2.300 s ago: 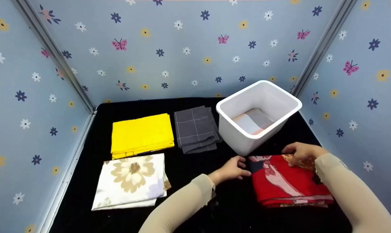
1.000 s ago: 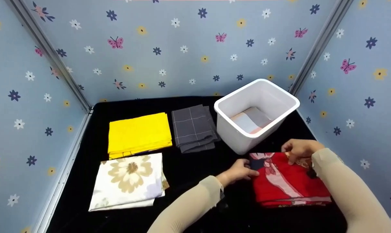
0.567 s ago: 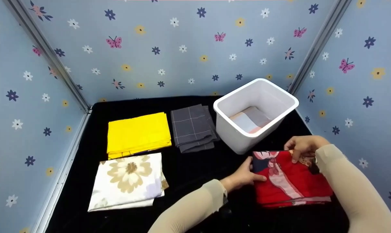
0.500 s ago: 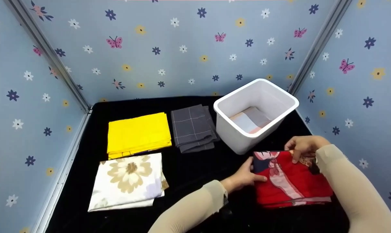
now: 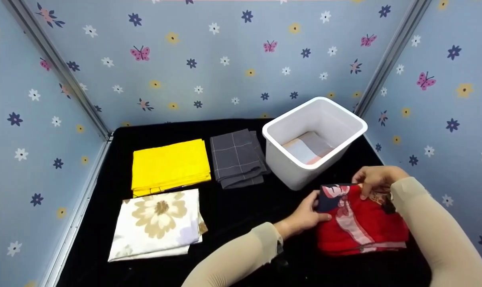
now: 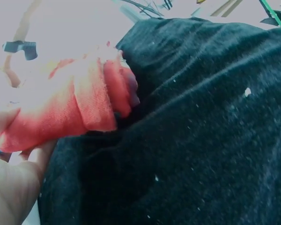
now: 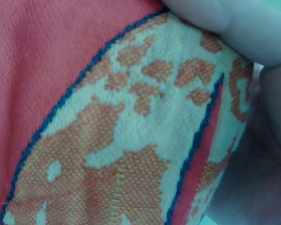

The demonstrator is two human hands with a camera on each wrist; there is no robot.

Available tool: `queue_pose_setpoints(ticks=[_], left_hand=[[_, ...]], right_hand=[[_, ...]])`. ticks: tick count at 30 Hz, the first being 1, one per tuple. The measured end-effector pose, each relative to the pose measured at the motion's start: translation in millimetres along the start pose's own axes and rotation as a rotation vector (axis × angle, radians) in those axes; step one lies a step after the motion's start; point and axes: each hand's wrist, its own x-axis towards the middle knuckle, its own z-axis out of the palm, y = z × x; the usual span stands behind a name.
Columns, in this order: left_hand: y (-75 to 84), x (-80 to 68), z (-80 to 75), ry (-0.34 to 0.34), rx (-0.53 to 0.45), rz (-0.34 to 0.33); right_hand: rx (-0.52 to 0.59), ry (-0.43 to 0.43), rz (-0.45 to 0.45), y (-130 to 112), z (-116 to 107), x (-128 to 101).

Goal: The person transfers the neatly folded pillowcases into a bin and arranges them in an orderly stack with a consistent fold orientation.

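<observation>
A folded red patterned cloth [image 5: 364, 223] lies at the right front of the black-covered table. My left hand [image 5: 304, 215] grips its left edge, thumb on top and fingers underneath; in the left wrist view the cloth [image 6: 70, 103] is pinched between that thumb and the fingers. At the far right corner my right hand [image 5: 376, 181] pinches the cloth, thumb over the top and the other fingers behind the edge. Close up in the right wrist view, the cloth [image 7: 131, 126] shows an orange and pale pattern beside the fingers.
Just beyond the red cloth stands a white bin [image 5: 292, 167] with a folded multicoloured cloth [image 5: 304, 147] at its bottom. Leftward lie a folded dark grey checked cloth [image 5: 237, 155], a yellow cloth [image 5: 171, 165] and a white floral cloth [image 5: 157, 225]. Patterned walls enclose the black table [image 5: 244, 215].
My left hand has moved right from beside the cloth and taken hold of its left edge. That edge has shifted rightward and slightly up. The right hand keeps its hold at the far corner.
</observation>
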Motion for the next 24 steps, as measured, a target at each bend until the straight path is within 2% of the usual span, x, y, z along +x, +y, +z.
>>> queue_pose_setpoints(ticks=[6,10,14,24], left_hand=[[9.2,0.6,4.7,-0.008,-0.068,-0.010],[11.0,1.2,5.2,0.008,-0.109,-0.030],[14.3,0.4,1.9,0.012,-0.110,-0.027],[30.2,-4.4,-14.4,-0.034,-0.076,0.022]], right_hand=[[-0.042,0.007,0.034,-1.4,-2.8,-4.9],[0.017,-0.017,0.024,-1.7,-7.1,-6.9],[0.055,-0.028,0.006,-3.3,-10.0,-6.8],[0.071,-0.012,-0.027,-18.7,-15.3,-10.1]])
